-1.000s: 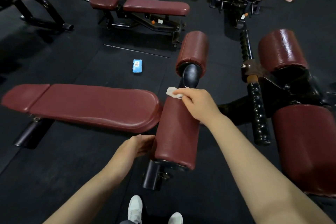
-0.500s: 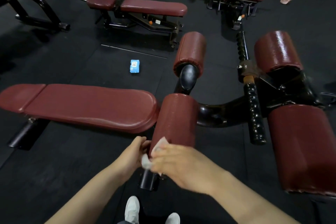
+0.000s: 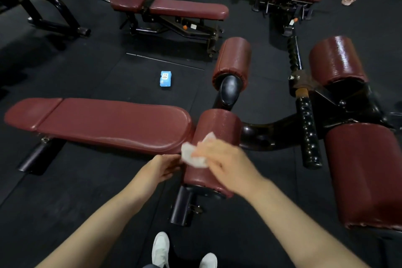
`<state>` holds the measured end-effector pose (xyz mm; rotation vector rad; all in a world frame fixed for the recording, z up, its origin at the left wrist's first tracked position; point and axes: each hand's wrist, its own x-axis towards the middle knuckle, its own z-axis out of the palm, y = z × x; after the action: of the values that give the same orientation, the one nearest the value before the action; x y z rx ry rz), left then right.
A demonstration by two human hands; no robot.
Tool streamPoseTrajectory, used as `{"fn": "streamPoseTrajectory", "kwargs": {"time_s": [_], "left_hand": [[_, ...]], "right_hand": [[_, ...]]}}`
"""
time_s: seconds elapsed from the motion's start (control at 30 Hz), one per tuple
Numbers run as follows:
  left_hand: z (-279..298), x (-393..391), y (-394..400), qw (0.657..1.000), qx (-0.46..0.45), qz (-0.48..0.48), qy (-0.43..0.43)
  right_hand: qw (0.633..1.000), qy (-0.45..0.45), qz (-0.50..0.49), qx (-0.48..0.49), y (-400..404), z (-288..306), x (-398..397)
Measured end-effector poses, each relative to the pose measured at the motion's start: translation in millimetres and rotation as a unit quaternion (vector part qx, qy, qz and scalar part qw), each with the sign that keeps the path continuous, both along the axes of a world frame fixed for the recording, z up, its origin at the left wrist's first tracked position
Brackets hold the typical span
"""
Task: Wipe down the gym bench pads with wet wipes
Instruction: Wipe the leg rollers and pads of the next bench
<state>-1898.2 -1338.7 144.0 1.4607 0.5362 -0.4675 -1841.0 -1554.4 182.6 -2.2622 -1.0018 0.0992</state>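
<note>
The near roller pad (image 3: 214, 152), a maroon cylinder, runs lengthwise away from the person, its near end over a black post (image 3: 182, 206) and its far end toward a second roller pad (image 3: 233, 61) further on. Its left side lies just beside the rounded end of the long bench pad (image 3: 97, 123), which stretches off to the left across the view. The right hand (image 3: 226, 163), blurred, presses a crumpled white wet wipe (image 3: 193, 155) against the upper left of the near roller, fingers curled on the wipe. The left hand (image 3: 165, 166) grips the roller's left edge, fingers curled round it. Bare black floor (image 3: 87, 191) lies open below the bench and between it and a blue wipe pack (image 3: 165, 79). Two big pads (image 3: 369, 172) crowd the right side
</note>
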Motion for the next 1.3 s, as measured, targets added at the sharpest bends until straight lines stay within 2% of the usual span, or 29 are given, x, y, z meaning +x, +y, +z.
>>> {"fn": "streamPoseTrajectory", "kwargs": {"time_s": [0.07, 0.13, 0.2, 0.27, 0.33, 0.4, 0.5, 0.57, 0.63, 0.7, 0.77, 0.87, 0.93, 1.0, 1.07, 1.13, 1.2, 1.3], "left_hand": [[-4.6, -9.4, -4.7, 1.000, -0.005, -0.016, 0.003], [-4.9, -13.5, -12.7, 0.998, -0.051, -0.029, 0.025], [-3.0, -14.7, -20.3, 0.997, -0.068, -0.017, 0.031], [0.9, -16.1, -24.6, 0.998, -0.052, -0.001, 0.020], [5.0, -16.4, -28.5, 0.999, -0.035, -0.003, 0.011], [11.9, -7.0, -33.9, 0.999, -0.005, 0.010, 0.047], [3.7, -9.9, -28.0, 0.999, -0.021, 0.008, 0.046], [1.6, -4.4, -27.1, 0.998, -0.005, 0.002, 0.060], [7.3, -4.6, -23.8, 0.998, 0.012, 0.008, 0.063], [14.3, -10.6, -19.2, 0.998, 0.025, 0.065, 0.004], [18.9, -17.2, -16.6, 0.997, 0.026, 0.070, -0.012], [19.0, -16.2, -23.1, 0.999, 0.015, 0.009, 0.029], [25.0, -10.5, -35.2, 0.998, 0.000, -0.006, 0.059], [26.8, -7.7, -45.2, 0.997, 0.008, 0.026, 0.069], [28.9, -10.3, -43.8, 0.997, -0.012, 0.032, 0.073], [28.9, -14.4, -35.3, 0.997, -0.028, 0.017, 0.071], [33.2, -18.7, -30.9, 0.998, 0.019, -0.027, 0.061], [45.8, -34.5, -24.3, 0.993, 0.092, -0.055, -0.053]], "right_hand": [[0.995, -0.015, 0.092, -0.017, -4.7, -2.1, -32.9], [0.984, -0.047, 0.166, -0.047, -7.8, -3.0, -43.6], [0.978, -0.063, 0.188, -0.068, -6.7, 0.1, -32.2], [0.988, -0.045, 0.127, -0.073, -3.6, 3.9, -7.7], [0.997, -0.008, 0.022, -0.071, -1.0, 6.5, 30.0], [0.996, -0.007, -0.051, -0.070, 1.8, 5.1, 69.1], [0.990, -0.013, -0.120, -0.066, 8.4, 3.1, 104.7], [0.989, -0.012, -0.134, -0.055, 11.8, 2.9, 100.4], [0.994, -0.015, -0.094, -0.051, 11.1, 5.8, 74.5], [0.999, -0.014, -0.016, -0.041, 6.2, 5.9, 33.7], [0.998, -0.010, 0.062, -0.021, 0.4, 5.8, -9.7], [0.988, -0.021, 0.142, -0.059, -4.0, 4.9, -47.2], [0.984, -0.032, 0.157, -0.074, -1.3, 6.4, -41.3], [0.988, -0.020, 0.128, -0.087, 5.4, 9.7, -20.4], [0.995, 0.009, 0.045, -0.088, 9.8, 11.0, 14.5], [0.996, 0.021, -0.028, -0.086, 9.8, 9.2, 54.7], [0.993, 0.016, -0.083, -0.079, 7.9, 7.6, 85.8], [0.986, 0.026, -0.162, -0.013, 10.0, 3.8, 93.6]]}}
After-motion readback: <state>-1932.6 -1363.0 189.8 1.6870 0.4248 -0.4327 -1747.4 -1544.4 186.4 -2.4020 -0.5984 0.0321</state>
